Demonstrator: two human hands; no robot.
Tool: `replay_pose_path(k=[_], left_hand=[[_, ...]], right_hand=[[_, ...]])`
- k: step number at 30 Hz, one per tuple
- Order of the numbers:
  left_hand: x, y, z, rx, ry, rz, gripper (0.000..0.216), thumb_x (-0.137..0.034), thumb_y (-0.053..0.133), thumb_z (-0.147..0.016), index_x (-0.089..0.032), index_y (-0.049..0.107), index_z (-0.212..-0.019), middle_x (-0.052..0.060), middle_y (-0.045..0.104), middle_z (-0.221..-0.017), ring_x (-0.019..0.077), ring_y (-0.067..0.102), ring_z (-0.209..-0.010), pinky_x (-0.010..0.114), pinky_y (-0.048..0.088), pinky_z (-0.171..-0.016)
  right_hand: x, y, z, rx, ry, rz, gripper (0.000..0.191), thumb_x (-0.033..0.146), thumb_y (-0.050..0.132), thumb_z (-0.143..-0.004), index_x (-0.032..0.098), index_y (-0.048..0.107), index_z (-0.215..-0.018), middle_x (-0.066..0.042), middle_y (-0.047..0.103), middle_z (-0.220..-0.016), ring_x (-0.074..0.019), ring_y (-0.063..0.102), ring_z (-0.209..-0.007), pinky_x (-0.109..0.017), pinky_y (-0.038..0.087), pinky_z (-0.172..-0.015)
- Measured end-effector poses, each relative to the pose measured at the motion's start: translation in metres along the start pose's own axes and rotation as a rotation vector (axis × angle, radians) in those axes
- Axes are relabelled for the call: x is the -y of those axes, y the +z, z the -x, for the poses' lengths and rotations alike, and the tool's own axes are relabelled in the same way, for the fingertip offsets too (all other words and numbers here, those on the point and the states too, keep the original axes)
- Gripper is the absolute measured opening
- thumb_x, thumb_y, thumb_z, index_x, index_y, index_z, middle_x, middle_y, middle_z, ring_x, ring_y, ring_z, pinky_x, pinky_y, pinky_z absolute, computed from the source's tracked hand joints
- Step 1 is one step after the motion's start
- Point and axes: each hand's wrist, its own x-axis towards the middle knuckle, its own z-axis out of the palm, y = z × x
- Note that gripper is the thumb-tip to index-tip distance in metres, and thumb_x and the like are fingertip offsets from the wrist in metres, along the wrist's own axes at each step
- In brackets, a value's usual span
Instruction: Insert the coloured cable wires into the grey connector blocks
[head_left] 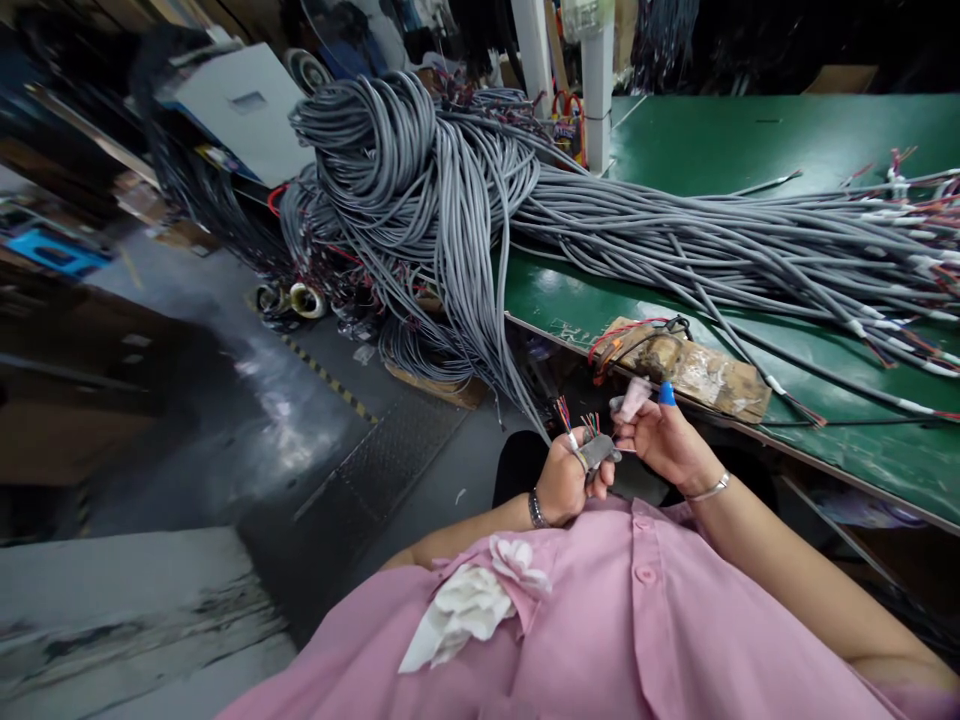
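Observation:
My left hand (568, 478) is closed around the end of a grey cable (525, 395) whose coloured wire ends (564, 412) fan out above the fist. My right hand (660, 440) is just to its right, fingers pinched together at a second tuft of coloured wires (591, 424). Its fingertips wear tape and a blue cap (667, 394). Both hands hover just below the edge of the green table (750, 140), over my lap. The held cable runs up into a large bundle of grey cables (420, 190).
The grey cable bundle drapes off the table's left end onto the floor and stretches right across the green top, ending in stripped red wires (922, 260). A worn brown block with red and black wires (686, 365) lies at the table edge. White posts (596, 80) stand behind.

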Motion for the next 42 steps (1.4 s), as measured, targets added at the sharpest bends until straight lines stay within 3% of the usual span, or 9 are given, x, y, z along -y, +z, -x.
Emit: replay_pose_path(k=[6,10,14,18,22,28,31,35,42], left_hand=[[0.004,-0.01,0.003,0.005,-0.019,-0.135,0.038,-0.05,0.062,-0.077,-0.015,0.051,-0.068,0.0,0.06,-0.052,0.0066,0.047,-0.034,0.018,0.025,-0.033],[0.001,-0.008,0.003,0.156,-0.05,-0.266,0.038,-0.05,0.064,-0.075,-0.013,0.055,-0.069,0.002,0.061,-0.054,0.0079,0.051,-0.036,0.018,0.031,-0.035],[-0.001,-0.006,0.003,0.294,-0.115,-0.33,0.039,-0.051,0.067,-0.073,-0.013,0.058,-0.075,0.002,0.061,-0.055,0.0084,0.052,-0.036,0.018,0.035,-0.035],[-0.002,-0.007,0.003,0.198,-0.125,-0.285,0.04,-0.053,0.064,-0.075,-0.014,0.055,-0.074,0.001,0.061,-0.054,0.0081,0.051,-0.036,0.017,0.032,-0.034],[-0.005,-0.006,0.003,0.126,-0.055,-0.263,0.039,-0.051,0.061,-0.078,-0.014,0.054,-0.068,0.001,0.06,-0.052,0.0079,0.052,-0.036,0.017,0.029,-0.034],[-0.008,-0.005,0.008,0.243,-0.09,-0.274,0.04,-0.05,0.068,-0.072,-0.013,0.056,-0.064,0.002,0.06,-0.052,0.0082,0.052,-0.038,0.018,0.034,-0.037],[-0.008,-0.008,0.009,0.177,-0.063,-0.178,0.037,-0.049,0.068,-0.073,-0.013,0.058,-0.07,0.001,0.061,-0.055,0.0085,0.052,-0.038,0.019,0.037,-0.038],[-0.011,-0.007,0.005,0.052,0.003,-0.074,0.033,-0.046,0.065,-0.077,-0.014,0.058,-0.074,-0.001,0.058,-0.052,0.0068,0.048,-0.035,0.018,0.028,-0.034],[-0.019,0.009,-0.001,0.014,0.051,-0.031,0.035,-0.048,0.061,-0.078,-0.015,0.055,-0.073,-0.002,0.056,-0.05,0.0065,0.045,-0.032,0.019,0.025,-0.033]], right_hand=[[0.002,-0.006,0.015,0.032,0.078,0.298,0.032,0.048,0.071,-0.074,0.017,0.065,-0.078,-0.002,0.063,-0.073,-0.0125,0.057,-0.063,-0.027,0.047,-0.063],[-0.002,0.004,0.017,-0.043,-0.001,0.494,0.019,0.03,0.075,-0.073,0.015,0.064,-0.072,0.002,0.059,-0.063,-0.0085,0.051,-0.057,-0.023,0.041,-0.059],[-0.003,0.01,0.019,-0.056,-0.033,0.544,0.021,0.032,0.074,-0.074,0.014,0.064,-0.072,0.001,0.059,-0.065,-0.0086,0.051,-0.058,-0.023,0.041,-0.059],[0.004,0.002,0.025,-0.029,0.046,0.404,0.029,0.044,0.068,-0.078,0.015,0.064,-0.08,-0.001,0.061,-0.072,-0.0102,0.054,-0.061,-0.026,0.046,-0.061],[0.008,-0.002,0.03,0.019,0.13,0.51,0.025,0.038,0.072,-0.076,0.014,0.065,-0.081,-0.002,0.061,-0.073,-0.0102,0.054,-0.06,-0.026,0.048,-0.061],[-0.001,0.001,0.021,-0.17,-0.093,0.447,0.017,0.028,0.074,-0.073,0.017,0.061,-0.069,0.003,0.055,-0.059,-0.0083,0.047,-0.054,-0.022,0.041,-0.055],[0.0,-0.003,0.016,-0.274,-0.106,0.272,0.021,0.038,0.071,-0.076,0.019,0.062,-0.074,0.003,0.055,-0.061,-0.0091,0.048,-0.054,-0.024,0.046,-0.058],[0.005,-0.002,0.01,-0.22,-0.08,0.156,0.043,0.061,0.055,-0.081,0.019,0.065,-0.08,-0.003,0.062,-0.075,-0.0123,0.054,-0.061,-0.027,0.048,-0.062],[0.002,0.016,-0.001,-0.167,-0.264,0.353,0.045,0.06,0.053,-0.083,0.018,0.068,-0.08,-0.003,0.061,-0.07,-0.0132,0.051,-0.061,-0.027,0.043,-0.061]])
